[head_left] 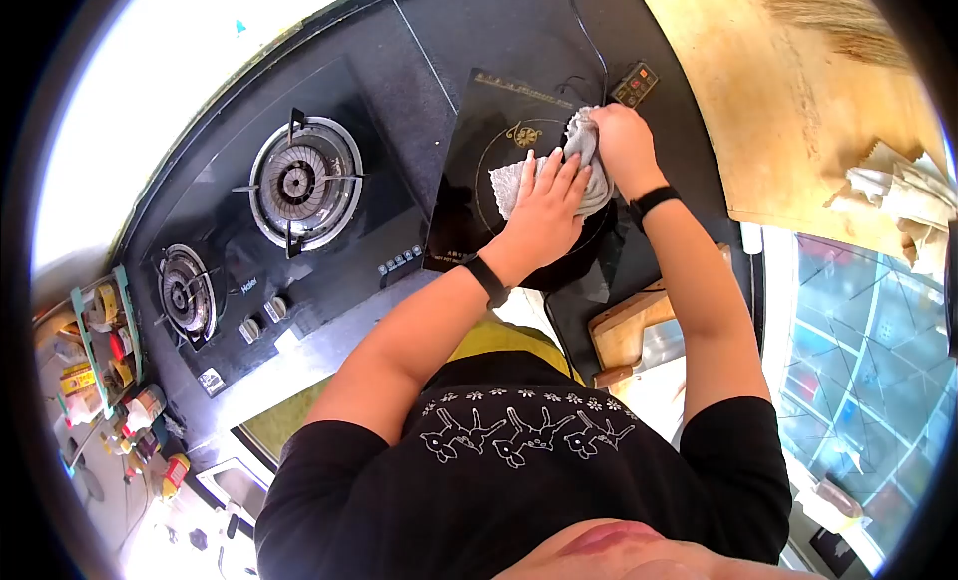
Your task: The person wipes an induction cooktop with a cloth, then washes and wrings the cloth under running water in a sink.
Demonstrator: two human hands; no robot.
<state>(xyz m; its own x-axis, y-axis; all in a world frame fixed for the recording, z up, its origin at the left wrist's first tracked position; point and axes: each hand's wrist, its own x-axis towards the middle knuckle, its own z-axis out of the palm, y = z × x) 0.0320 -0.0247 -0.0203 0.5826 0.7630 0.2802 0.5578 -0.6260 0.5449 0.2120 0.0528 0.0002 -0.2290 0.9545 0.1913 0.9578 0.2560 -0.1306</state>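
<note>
A grey cloth [597, 193] lies bunched on a black glass cooktop [464, 196] with a gold flower mark. My left hand [544, 206] rests flat on the cloth, its fingers spread and pointing away from me. At the cloth's far right end, my right hand [624, 146] is closed around a gathered part of it. A small black control box [635, 84] with red marks sits just beyond my right hand. Each wrist wears a black band.
A two-burner gas stove [299, 183] is on the left. Bottles and packets fill a rack [108, 346] at far left. Near my right forearm are a wooden board [631, 323] and a knife [659, 346]. Crumpled cloths [913, 196] and a straw brush [843, 19] lie at right.
</note>
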